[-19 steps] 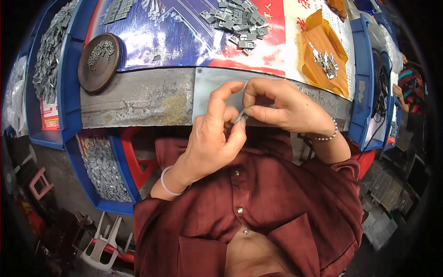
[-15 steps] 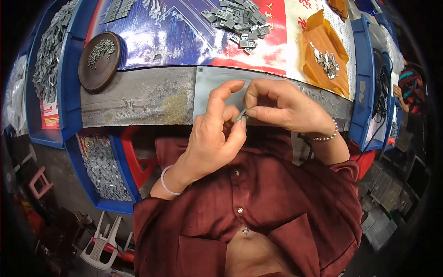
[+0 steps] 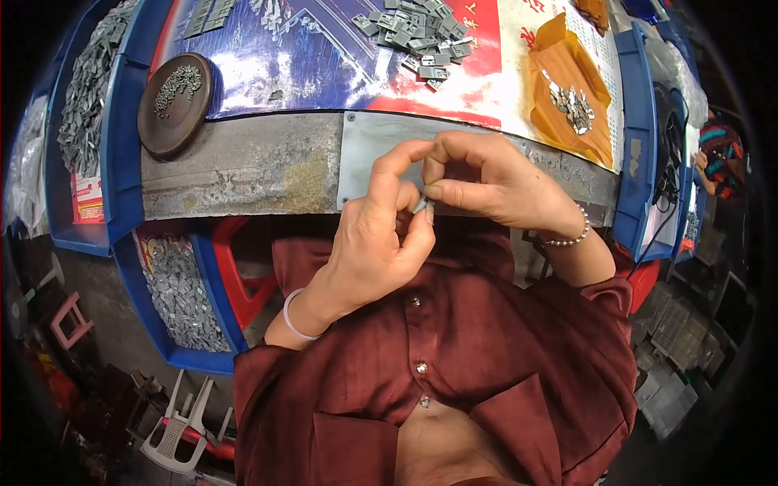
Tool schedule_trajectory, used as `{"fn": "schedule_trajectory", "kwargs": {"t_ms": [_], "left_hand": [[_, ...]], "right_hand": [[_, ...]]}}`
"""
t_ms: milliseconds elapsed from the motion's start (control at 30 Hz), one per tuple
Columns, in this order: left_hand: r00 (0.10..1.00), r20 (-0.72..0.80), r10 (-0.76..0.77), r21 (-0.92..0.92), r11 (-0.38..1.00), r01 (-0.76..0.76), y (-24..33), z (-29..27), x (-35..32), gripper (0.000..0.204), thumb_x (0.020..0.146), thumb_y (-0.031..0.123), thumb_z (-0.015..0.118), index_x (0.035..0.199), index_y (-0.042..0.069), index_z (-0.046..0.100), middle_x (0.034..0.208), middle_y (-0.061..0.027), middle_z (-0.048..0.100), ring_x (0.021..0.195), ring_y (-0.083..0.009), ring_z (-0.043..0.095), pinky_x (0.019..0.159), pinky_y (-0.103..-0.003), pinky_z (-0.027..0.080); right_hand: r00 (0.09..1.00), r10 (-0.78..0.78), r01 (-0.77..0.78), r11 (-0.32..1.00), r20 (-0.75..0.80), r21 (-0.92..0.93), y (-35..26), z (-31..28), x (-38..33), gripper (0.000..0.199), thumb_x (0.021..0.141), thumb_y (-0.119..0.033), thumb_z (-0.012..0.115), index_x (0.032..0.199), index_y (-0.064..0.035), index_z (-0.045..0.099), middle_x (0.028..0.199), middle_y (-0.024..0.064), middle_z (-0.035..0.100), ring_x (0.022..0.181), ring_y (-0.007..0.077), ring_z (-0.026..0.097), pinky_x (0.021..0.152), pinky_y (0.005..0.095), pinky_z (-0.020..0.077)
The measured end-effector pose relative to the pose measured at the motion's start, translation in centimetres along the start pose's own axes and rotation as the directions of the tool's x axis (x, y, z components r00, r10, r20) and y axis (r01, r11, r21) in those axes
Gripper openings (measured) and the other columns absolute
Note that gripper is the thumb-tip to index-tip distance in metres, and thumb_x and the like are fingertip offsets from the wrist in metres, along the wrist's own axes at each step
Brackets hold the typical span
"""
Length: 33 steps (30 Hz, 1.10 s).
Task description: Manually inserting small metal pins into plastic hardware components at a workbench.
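Between my fingertips, over the bench's near edge, is a small grey part (image 3: 421, 204), mostly hidden by the fingers. My left hand (image 3: 379, 229) pinches it between thumb and fingers. Thumb and forefinger of my right hand (image 3: 485, 180) are closed together against its upper end; whether they grip a second tiny piece cannot be made out. A pale metal plate (image 3: 369, 166) lies on the bench behind the hands. Farther back is a heap of flat grey parts with cutouts (image 3: 421, 36). Small shiny metal pieces (image 3: 574, 109) rest in an orange paper tray (image 3: 596, 142) at the right.
A round brown dish (image 3: 166, 142) holding tiny metal bits stands at the left. Blue bins (image 3: 126, 154) of grey parts flank the bench, one lower bin (image 3: 174, 300) beside a red stool (image 3: 235, 275). Another blue bin (image 3: 640, 154) stands right, near another person's arm (image 3: 703, 166).
My right hand has shifted slightly left and up, its fingertips closer to the left forefinger. The grey part shows less between the fingers. My left hand keeps its pinch.
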<state>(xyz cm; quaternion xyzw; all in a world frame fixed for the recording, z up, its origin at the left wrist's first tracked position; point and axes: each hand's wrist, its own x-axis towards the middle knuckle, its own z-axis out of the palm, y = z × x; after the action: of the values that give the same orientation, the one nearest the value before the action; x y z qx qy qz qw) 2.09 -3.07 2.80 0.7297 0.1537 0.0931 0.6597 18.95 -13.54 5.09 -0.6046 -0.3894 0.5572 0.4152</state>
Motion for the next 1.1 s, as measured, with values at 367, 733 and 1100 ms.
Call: {"fn": "schedule_trajectory", "kwargs": {"t_ms": [367,733,1100], "left_hand": [[0.978,-0.18,0.102,-0.054,0.992,-0.114,-0.9,1.1,0.1,0.054,0.082,-0.007,0.053,0.133,-0.001,0.036,0.059,-0.0039,0.049,0.052,-0.0096,0.051,0.052,-0.025,0.043],[0.982,-0.185,0.048,-0.129,0.989,-0.073,-0.6,1.1,0.1,0.051,0.082,-0.006,0.052,0.131,-0.001,0.037,0.061,-0.0056,0.054,0.055,-0.0107,0.055,0.055,-0.025,0.044],[0.971,-0.204,0.122,-0.066,0.988,-0.138,-0.6,1.3,0.0,0.051,0.081,-0.006,0.053,0.13,-0.001,0.038,0.06,-0.0057,0.054,0.053,-0.0118,0.056,0.053,-0.026,0.045]], "right_hand": [[0.989,0.079,0.004,0.834,-0.127,0.551,1.4,2.0,-0.4,0.019,0.087,-0.007,0.067,0.099,-0.0032,0.052,0.09,0.0006,0.055,0.082,0.0076,0.057,0.07,0.0226,0.0506],[0.971,0.039,0.077,0.884,-0.235,0.461,1.5,2.6,-1.6,0.014,0.093,-0.009,0.058,0.102,0.0011,0.053,0.09,0.0036,0.058,0.082,0.0105,0.059,0.073,0.0249,0.0501],[0.947,-0.017,0.184,0.848,-0.322,0.497,2.0,3.7,-1.6,0.019,0.091,-0.005,0.059,0.106,-0.0003,0.05,0.096,0.0041,0.055,0.082,0.0091,0.057,0.072,0.0235,0.0496]]}}
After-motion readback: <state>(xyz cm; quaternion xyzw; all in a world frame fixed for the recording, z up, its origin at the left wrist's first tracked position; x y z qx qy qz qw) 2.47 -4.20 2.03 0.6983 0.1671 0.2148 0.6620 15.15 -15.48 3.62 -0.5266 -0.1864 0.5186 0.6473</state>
